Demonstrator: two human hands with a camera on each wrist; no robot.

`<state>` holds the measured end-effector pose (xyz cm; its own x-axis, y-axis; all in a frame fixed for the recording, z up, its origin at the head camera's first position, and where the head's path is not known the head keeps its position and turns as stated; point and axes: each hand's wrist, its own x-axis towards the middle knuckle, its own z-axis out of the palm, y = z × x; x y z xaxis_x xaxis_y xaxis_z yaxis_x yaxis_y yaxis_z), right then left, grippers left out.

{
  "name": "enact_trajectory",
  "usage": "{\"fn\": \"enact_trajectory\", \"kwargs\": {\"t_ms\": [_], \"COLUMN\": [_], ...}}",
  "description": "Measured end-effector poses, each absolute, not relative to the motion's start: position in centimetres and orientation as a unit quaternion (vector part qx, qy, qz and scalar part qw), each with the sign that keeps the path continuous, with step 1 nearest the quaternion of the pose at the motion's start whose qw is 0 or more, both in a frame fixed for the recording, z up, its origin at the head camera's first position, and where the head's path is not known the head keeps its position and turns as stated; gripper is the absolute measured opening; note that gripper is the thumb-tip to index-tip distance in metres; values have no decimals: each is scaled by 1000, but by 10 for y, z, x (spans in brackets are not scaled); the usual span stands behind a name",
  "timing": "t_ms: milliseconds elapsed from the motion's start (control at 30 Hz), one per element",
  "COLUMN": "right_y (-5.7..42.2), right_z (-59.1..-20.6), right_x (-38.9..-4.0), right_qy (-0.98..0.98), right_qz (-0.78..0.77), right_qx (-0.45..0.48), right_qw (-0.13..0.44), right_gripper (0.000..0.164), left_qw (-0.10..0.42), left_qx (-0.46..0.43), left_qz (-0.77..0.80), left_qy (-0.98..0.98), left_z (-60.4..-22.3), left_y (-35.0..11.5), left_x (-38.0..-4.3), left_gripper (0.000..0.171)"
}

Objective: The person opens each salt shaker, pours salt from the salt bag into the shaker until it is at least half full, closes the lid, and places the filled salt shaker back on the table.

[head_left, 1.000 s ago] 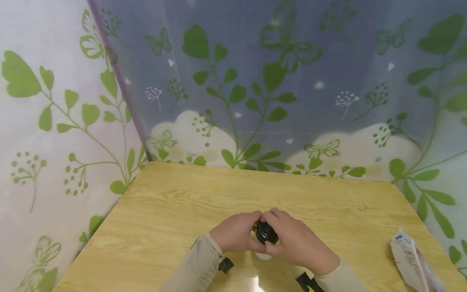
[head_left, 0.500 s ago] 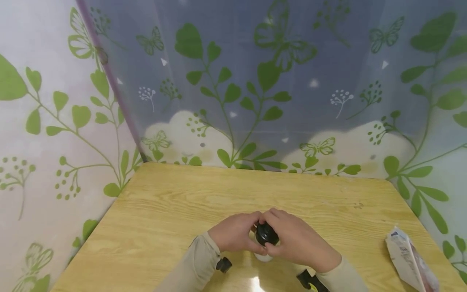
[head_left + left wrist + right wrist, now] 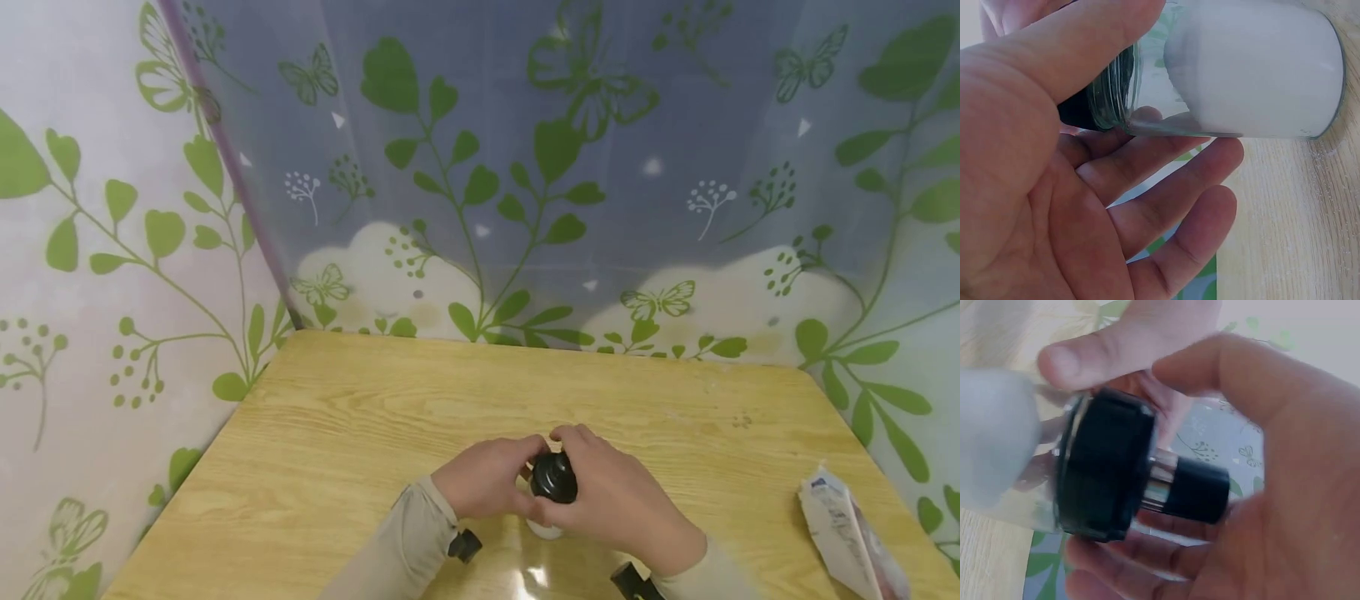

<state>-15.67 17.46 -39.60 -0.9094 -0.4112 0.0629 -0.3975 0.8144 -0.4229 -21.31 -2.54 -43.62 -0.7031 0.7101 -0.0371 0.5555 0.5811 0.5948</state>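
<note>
A clear glass jar [image 3: 1260, 69] partly filled with white powder stands upright on the table; its lower part [image 3: 544, 531] shows below the hands. Its black lid [image 3: 553, 477] bears a narrower knob [image 3: 1197, 490] with a shiny metallic band. My left hand [image 3: 483, 481] holds the jar near its neck, thumb on one side, fingers on the other, the outer fingers loose. Around the lid, my right hand [image 3: 622, 500] is spread loosely. In the right wrist view its thumb sits apart from the lid, while its fingers lie along the far side, partly hidden.
A white and reddish plastic packet [image 3: 847, 533] lies at the table's right. The wood-grain table [image 3: 337, 400] meets leaf-patterned cloth walls [image 3: 480, 167] at the back and sides. Black devices [image 3: 465, 546] sit at both wrists.
My right hand has loosened around the lid, its forefinger lifting away from the rim. The lid has shifted slightly to the right, while my left hand keeps its hold.
</note>
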Motion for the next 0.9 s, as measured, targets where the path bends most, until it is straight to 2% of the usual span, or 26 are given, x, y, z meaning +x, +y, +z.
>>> {"fn": "enact_trajectory", "kwargs": {"t_ms": [133, 300, 400, 533, 633, 733, 800, 900], "right_y": [171, 174, 177, 182, 182, 181, 180, 181], "right_z": [-397, -397, -393, -386, -385, -387, -388, -387], "right_x": [-155, -153, -152, -152, -152, -152, -151, -151], "right_qy": [963, 958, 947, 939, 941, 941, 939, 936], "right_qz": [-204, -153, -150, -168, -179, -189, -194, -198], "right_qx": [-174, -236, -273, -295, -286, -281, -283, -290], "right_qw": [-10, -63, -75, -51, -22, -19, -27, -26], "right_gripper": [47, 44, 46, 51, 61, 68, 67, 53], "left_qw": [136, 152, 160, 159, 155, 154, 155, 161], "left_qx": [362, 364, 366, 361, 352, 346, 344, 338], "left_qz": [284, 287, 287, 285, 281, 280, 283, 290], "left_qy": [878, 873, 870, 874, 879, 882, 882, 881], "left_z": [-436, -437, -436, -434, -434, -434, -435, -435], "left_y": [-24, -26, -28, -29, -28, -26, -25, -24], "left_x": [-212, -210, -210, -210, -209, -208, -208, -208], "left_gripper": [54, 59, 69, 75, 68, 63, 64, 63]}}
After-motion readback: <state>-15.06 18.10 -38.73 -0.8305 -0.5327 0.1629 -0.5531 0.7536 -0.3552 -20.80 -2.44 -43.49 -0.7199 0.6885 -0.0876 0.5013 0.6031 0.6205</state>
